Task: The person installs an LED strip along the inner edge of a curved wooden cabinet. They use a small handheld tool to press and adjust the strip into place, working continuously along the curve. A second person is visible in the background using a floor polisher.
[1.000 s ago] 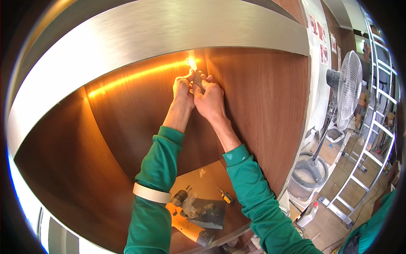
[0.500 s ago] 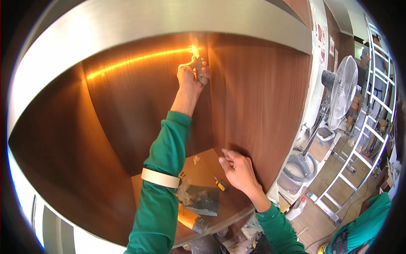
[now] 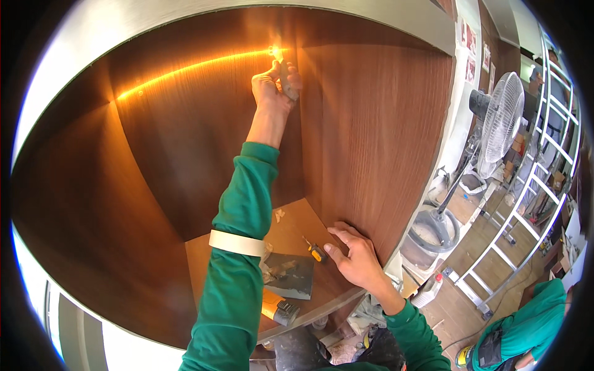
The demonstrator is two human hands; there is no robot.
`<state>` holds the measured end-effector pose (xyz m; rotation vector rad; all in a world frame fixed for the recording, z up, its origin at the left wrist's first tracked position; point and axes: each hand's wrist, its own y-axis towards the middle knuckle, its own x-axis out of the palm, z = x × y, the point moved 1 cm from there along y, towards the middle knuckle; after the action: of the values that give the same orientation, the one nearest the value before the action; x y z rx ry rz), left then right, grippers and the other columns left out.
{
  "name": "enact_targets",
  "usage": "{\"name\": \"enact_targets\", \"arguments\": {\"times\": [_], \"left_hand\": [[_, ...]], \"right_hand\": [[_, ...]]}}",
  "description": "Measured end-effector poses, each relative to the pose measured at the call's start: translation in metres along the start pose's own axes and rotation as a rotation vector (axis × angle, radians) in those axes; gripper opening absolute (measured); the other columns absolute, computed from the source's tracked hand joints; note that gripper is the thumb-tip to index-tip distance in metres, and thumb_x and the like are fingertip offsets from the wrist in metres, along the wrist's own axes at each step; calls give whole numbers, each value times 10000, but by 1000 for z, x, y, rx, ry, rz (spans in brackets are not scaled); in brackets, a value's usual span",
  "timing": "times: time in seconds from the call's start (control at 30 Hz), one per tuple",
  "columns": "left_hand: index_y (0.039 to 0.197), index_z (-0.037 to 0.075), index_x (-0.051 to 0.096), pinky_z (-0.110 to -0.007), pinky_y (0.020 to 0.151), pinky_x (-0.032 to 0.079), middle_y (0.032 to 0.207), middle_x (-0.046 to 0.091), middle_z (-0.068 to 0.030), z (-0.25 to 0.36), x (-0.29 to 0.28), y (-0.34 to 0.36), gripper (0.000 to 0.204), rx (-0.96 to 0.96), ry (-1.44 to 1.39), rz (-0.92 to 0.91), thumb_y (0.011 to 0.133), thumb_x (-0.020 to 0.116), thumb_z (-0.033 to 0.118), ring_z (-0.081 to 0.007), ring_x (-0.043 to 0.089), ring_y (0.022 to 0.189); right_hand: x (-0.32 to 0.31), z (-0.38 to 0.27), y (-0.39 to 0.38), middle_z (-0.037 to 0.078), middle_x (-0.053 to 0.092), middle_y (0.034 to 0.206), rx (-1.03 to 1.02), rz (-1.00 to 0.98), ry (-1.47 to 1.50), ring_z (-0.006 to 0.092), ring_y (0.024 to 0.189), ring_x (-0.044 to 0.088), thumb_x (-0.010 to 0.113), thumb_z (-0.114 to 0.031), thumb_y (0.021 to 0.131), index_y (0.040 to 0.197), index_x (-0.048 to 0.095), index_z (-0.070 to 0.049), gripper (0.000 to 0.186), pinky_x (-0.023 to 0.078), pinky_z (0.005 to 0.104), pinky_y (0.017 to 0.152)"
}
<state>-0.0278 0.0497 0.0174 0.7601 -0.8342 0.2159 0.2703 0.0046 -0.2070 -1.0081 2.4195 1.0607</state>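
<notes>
My left hand [image 3: 267, 93] reaches up to the back panel of a dark wood cabinet. Pinched in it is a narrow, flat pale-grey tool [image 3: 286, 81], perhaps a putty knife; glare hides its tip. The tip is at the right end of a glowing amber light strip [image 3: 195, 73] running along the panel's top. A cream ring like a tape roll [image 3: 237, 243] circles my left forearm. My right hand [image 3: 360, 263] is open beside the cabinet's right wall [image 3: 371, 142], holding nothing. Near its thumb lies a small yellow-and-black screwdriver [image 3: 317, 251] on the cabinet floor.
On the cabinet floor lie a dark grey flat plate [image 3: 296, 281] and an orange-and-black tool [image 3: 279, 308], partly behind my left arm. Outside, to the right, are a standing fan [image 3: 502, 123], an aluminium ladder [image 3: 526, 222], a plastic bottle [image 3: 428, 290] and a green-clad person [image 3: 526, 321].
My view has tilted, so the cabinet sits higher in the picture. The right hand has dropped along the wall toward the floor's front. The left hand stays at the strip's right end.
</notes>
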Motion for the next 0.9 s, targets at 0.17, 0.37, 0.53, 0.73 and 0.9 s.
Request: {"name": "enact_targets", "arguments": {"times": [0.17,0.37,0.53,0.73,0.9], "left_hand": [[1038,-70,511,-313,544,423,818,551,-146,-1,2,-1,301,13,17,5,1015,461,226,-213,499,627],[1013,-60,510,-306,533,430,818,558,-154,7,1,-3,260,56,75,24,1012,457,195,-219,504,622],[1000,-68,473,-305,533,411,812,520,-144,5,4,-5,266,-7,67,16,1007,464,198,-208,478,614],[898,-20,560,-271,401,385,701,568,-121,3,-5,18,323,-12,66,-68,1007,409,243,-192,502,510],[901,-19,552,-274,404,384,712,563,-109,6,-11,24,306,0,90,-68,995,422,240,-194,488,511]], "right_hand": [[-1,0,-2,305,532,1327,-2,11,19,464,1230,512,633,-142,900,1194,605,60,357,428,457,1038],[2,2,-2,288,554,1310,1,18,-1,443,1222,530,595,-118,919,1199,608,51,328,430,435,1038],[3,4,-6,241,590,1299,54,25,2,397,1228,553,571,-84,934,1214,616,28,305,433,395,1037],[9,6,-8,226,679,1059,82,79,129,391,956,672,614,-45,878,1112,650,53,256,532,370,849],[16,-3,-17,193,697,935,102,32,174,362,797,697,637,-67,867,1057,673,43,223,560,353,716]]}}
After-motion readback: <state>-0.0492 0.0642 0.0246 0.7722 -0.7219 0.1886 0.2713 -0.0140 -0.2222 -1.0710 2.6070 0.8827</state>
